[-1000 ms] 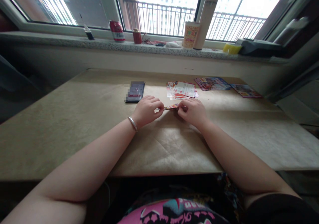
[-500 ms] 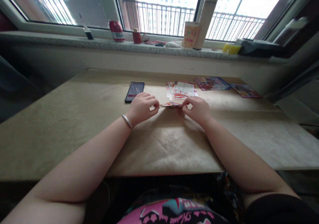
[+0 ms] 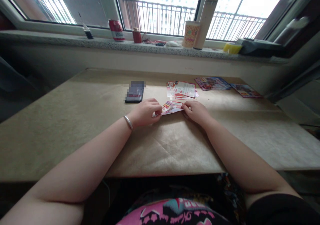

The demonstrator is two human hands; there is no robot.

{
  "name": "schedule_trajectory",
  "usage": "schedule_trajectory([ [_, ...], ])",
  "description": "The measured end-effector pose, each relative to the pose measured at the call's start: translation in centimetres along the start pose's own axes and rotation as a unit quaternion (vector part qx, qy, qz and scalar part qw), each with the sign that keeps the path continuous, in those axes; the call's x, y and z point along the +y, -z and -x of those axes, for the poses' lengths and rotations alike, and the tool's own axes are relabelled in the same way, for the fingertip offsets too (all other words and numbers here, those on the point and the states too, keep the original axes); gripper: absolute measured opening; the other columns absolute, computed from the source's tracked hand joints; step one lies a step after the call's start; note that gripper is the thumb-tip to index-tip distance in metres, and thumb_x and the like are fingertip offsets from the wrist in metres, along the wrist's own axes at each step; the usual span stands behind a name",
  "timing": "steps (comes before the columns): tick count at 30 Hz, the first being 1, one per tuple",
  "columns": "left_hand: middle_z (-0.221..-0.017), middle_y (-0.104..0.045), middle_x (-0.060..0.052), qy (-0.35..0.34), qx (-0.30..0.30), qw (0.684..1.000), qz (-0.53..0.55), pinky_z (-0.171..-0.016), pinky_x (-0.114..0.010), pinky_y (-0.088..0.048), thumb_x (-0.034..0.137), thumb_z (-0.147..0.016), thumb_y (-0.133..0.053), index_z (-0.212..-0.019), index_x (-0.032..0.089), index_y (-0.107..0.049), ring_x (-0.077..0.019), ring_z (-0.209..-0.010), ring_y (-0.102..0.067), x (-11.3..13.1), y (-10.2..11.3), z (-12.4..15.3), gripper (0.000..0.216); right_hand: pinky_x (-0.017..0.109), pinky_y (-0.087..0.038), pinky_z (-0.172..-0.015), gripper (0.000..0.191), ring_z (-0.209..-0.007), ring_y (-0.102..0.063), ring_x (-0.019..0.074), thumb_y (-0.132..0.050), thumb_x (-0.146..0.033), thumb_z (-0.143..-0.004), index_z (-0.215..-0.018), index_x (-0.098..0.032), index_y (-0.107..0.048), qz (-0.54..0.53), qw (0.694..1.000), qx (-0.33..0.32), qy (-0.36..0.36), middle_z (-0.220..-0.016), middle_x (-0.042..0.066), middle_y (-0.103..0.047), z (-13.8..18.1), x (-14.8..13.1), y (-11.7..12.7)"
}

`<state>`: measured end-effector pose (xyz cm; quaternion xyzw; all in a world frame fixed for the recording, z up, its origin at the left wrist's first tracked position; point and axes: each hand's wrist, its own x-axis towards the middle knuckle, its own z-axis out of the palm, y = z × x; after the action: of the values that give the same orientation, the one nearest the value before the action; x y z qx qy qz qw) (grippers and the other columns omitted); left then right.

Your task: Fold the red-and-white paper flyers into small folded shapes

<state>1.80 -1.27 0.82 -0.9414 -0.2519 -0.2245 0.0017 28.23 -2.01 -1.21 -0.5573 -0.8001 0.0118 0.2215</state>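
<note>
A: Where is the flat, glossy paper piece printed in red, white and yellow?
B: Between the two hands, around the middle of the beige tabletop, nearer the far edge than the near one. I can't tell whether its underside touches the surface.
A: And the grip?
B: The right hand pinches its right end between thumb and fingers. The left hand, fingers curled, seems to pinch the left end.
A: How is it best handled?
B: I'd say lightly, with even pressure at both ends, so the thin sheet neither bows nor creases.
A: What lies around it?
B: Just beyond, towards the far edge, a loose pile of white-and-red printed sheets; a black rectangular phone beyond the left hand; blue-and-purple printed sheets near the far right corner.
</note>
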Motion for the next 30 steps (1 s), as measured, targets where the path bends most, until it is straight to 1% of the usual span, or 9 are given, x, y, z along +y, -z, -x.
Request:
schedule_trajectory([
  [4,-0.078,-0.065,-0.004,0.012,-0.026,0.998,0.053,-0.073,-0.027,-0.046,0.02,-0.079,-0.057,-0.071,0.019,-0.062,-0.0172,-0.081,-0.058,0.9,-0.1,-0.2,0.009,0.036,-0.046,-0.088,0.033,-0.098,-0.063,0.0219,-0.043,-0.034,-0.095,-0.095,-0.02,-0.073,-0.044,0.998,-0.021,0.047,-0.099,0.008,-0.073,-0.4,1.1,-0.8],
  [7,-0.084,-0.067,-0.003,0.011,-0.062,0.993,0.099,-0.076,-0.027,-0.048,0.024,-0.084,-0.057,-0.081,0.02,-0.065,-0.0159,-0.082,-0.06,1.1,-0.6,-0.3,0.01,0.04,-0.042,-0.098,0.03,-0.111,-0.058,0.024,-0.054,-0.037,-0.089,-0.108,-0.02,-0.071,-0.043,0.995,-0.029,0.089,-0.114,0.008,-0.069,-0.4,1.4,-1.4],
  [9,-0.091,-0.069,-0.004,0.015,-0.053,0.993,0.106,-0.084,-0.03,-0.049,0.027,-0.088,-0.054,-0.089,0.021,-0.067,-0.0171,-0.089,-0.061,0.9,-1.0,-0.4,0.015,0.043,-0.041,-0.101,0.034,-0.116,-0.055,0.0262,-0.059,-0.037,-0.085,-0.114,-0.02,-0.068,-0.032,0.994,-0.029,0.102,-0.12,0.01,-0.066,-0.3,1.4,-1.6],
  [11,-0.106,-0.068,-0.007,0.025,0.0,0.996,0.082,-0.098,-0.038,-0.044,0.026,-0.089,-0.053,-0.096,0.021,-0.069,-0.0204,-0.106,-0.058,0.6,-1.6,-0.4,0.018,0.045,-0.041,-0.102,0.036,-0.118,-0.053,0.0266,-0.059,-0.036,-0.086,-0.118,-0.021,-0.067,-0.029,0.994,-0.029,0.104,-0.122,0.01,-0.064,-0.2,1.3,-1.7],
  [13,-0.115,-0.066,-0.006,0.033,0.008,0.997,0.065,-0.105,-0.041,-0.04,0.023,-0.09,-0.049,-0.104,0.022,-0.068,-0.0211,-0.116,-0.054,0.2,-2.0,-0.4,0.023,0.045,-0.041,-0.102,0.035,-0.118,-0.053,0.0261,-0.058,-0.035,-0.087,-0.118,-0.022,-0.067,-0.032,0.993,-0.032,0.105,-0.122,0.01,-0.064,-0.2,1.3,-1.7],
  [18,-0.144,-0.047,-0.004,0.116,-0.066,0.991,-0.02,-0.113,-0.057,-0.022,0.035,-0.09,-0.05,-0.129,0.026,-0.056,-0.0318,-0.138,-0.032,-0.4,-2.3,0.1,0.04,0.046,-0.04,-0.103,0.034,-0.119,-0.053,0.0259,-0.057,-0.036,-0.087,-0.117,-0.022,-0.067,-0.032,0.993,-0.035,0.105,-0.123,0.011,-0.063,-0.4,1.6,-2.0],
  [22,-0.147,-0.044,-0.003,0.148,-0.105,0.982,-0.055,-0.111,-0.065,-0.014,0.041,-0.092,-0.046,-0.133,0.031,-0.052,-0.0373,-0.14,-0.026,-0.4,-2.4,0.4,0.043,0.045,-0.04,-0.103,0.034,-0.117,-0.054,0.0251,-0.055,-0.037,-0.088,-0.116,-0.022,-0.068,-0.035,0.993,-0.027,0.105,-0.122,0.011,-0.064,-0.5,1.7,-2.4],
  [26,-0.145,-0.046,-0.004,0.155,-0.125,0.979,-0.053,-0.112,-0.062,-0.017,0.042,-0.094,-0.042,-0.136,0.031,-0.05,-0.037,-0.139,-0.027,-0.2,-2.5,0.4,0.044,0.044,-0.042,-0.102,0.032,-0.117,-0.054,0.0244,-0.054,-0.028,-0.087,-0.115,-0.021,-0.068,-0.051,0.992,-0.019,0.111,-0.121,0.011,-0.064,-0.6,1.8,-2.8],
  [30,-0.138,-0.051,-0.005,0.146,-0.107,0.982,-0.056,-0.113,-0.056,-0.02,0.044,-0.093,-0.044,-0.133,0.03,-0.053,-0.0343,-0.139,-0.027,-0.2,-2.5,0.4,0.043,0.044,-0.043,-0.102,0.029,-0.116,-0.055,0.0242,-0.056,-0.018,-0.082,-0.107,-0.02,-0.07,-0.105,0.987,0.013,0.119,-0.119,0.011,-0.064,-0.6,1.7,-2.9],
])
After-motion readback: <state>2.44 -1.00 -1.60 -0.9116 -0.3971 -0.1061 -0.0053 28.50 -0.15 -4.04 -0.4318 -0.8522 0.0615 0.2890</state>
